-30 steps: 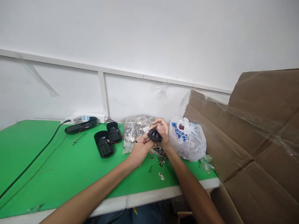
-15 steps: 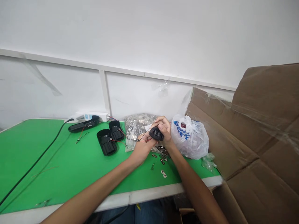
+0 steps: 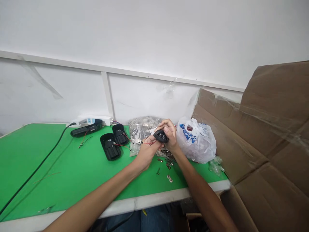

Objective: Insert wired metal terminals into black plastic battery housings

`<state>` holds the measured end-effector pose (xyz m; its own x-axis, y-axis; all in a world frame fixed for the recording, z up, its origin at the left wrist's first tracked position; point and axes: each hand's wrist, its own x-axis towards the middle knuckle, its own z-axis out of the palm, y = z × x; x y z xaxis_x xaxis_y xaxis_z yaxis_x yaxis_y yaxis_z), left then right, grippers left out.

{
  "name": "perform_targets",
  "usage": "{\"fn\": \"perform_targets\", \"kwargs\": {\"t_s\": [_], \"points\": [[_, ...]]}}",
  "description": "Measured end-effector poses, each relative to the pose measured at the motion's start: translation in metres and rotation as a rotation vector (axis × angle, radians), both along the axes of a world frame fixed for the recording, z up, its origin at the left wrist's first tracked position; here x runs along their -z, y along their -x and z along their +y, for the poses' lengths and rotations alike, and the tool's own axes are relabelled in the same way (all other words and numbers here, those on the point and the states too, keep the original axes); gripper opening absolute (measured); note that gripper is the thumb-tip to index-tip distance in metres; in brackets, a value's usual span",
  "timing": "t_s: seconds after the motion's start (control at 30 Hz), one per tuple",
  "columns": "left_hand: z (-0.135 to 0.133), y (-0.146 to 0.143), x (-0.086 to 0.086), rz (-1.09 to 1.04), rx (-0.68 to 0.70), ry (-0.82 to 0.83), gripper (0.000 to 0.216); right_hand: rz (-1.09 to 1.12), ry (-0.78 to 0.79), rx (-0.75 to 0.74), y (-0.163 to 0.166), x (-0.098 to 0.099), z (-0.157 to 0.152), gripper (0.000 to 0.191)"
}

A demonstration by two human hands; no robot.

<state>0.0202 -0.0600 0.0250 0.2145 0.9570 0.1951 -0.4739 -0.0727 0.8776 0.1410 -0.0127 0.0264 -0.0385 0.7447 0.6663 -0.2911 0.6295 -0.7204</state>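
The black plastic part (image 3: 161, 136) sits between both hands, held up just above the green mat (image 3: 60, 174) near the back of the table. The right hand (image 3: 171, 137) curls its fingers (image 3: 166, 124) over the top and far side of the part, gripping it. The left hand (image 3: 146, 153) grips it from below and the near side, with the thumb pressed against its edge. Thin red and black wires (image 3: 147, 141) run out of the part to the left, across the left hand.

Just under the hands a scatter of small metal pieces (image 3: 167, 165) lies on the mat. Behind the hands stands a clear bag of metal parts (image 3: 140, 129), and just right of them a white plastic bag (image 3: 198, 141) with blue print, with a small clear bag (image 3: 216, 166) at its foot. To the left lie two black shells (image 3: 110, 147) side by side with red wires. Further back lies a long black piece (image 3: 85, 129), in front of a white power strip (image 3: 96, 120) at the wall. A black cable (image 3: 36, 167) runs from the strip across the mat to the left. A large cardboard box (image 3: 265, 145) covered in clear film fills the right side.
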Motion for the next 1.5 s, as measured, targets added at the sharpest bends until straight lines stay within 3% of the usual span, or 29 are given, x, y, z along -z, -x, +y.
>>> {"fn": "perform_targets", "kwargs": {"t_s": [0.83,1.07,1.17,1.3,1.4,1.5], "points": [[0.004,0.001,0.002,0.090,-0.018,-0.089,0.041,0.031,0.014,0.024,-0.001,-0.001,-0.001,0.045],[0.008,0.014,0.001,0.354,-0.062,-0.336,0.028,0.111,0.104,0.072,-0.002,-0.001,0.003,0.047],[0.016,0.024,0.000,0.505,-0.210,-0.498,0.026,0.170,0.148,0.047,-0.008,0.000,0.011,0.050],[0.028,0.033,-0.001,0.622,-0.447,-0.776,0.043,0.246,0.196,0.034,-0.011,0.000,0.019,0.052],[0.032,0.032,0.002,0.633,-0.428,-0.851,0.050,0.238,0.241,0.007,-0.007,0.002,0.018,0.053],[0.036,0.028,0.008,0.579,-0.372,-0.860,0.041,0.178,0.263,-0.038,-0.002,0.005,0.014,0.052]]}}
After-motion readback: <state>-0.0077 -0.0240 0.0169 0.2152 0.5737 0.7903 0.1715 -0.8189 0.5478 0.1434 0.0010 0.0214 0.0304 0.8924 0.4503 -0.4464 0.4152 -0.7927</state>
